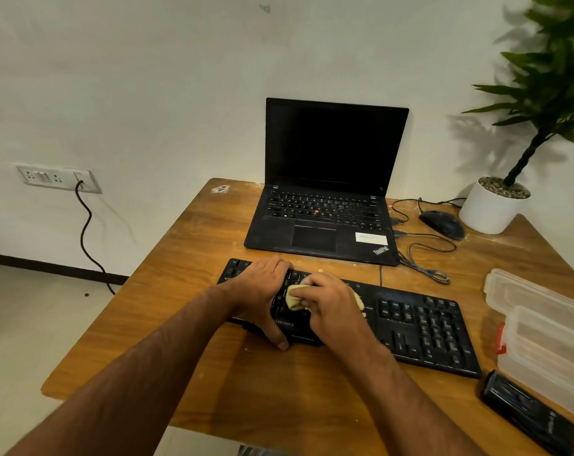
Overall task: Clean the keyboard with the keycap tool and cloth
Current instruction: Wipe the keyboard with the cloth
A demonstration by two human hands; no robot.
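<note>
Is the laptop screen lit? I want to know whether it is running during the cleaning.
No, the laptop stands open behind the keyboard, but its screen is fully dark.

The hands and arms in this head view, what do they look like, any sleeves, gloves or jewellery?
Both the left hand and right hand are bare, with no gloves, rings or watch visible. Both forearms are uncovered as far as the frame shows; no sleeves appear.
</note>
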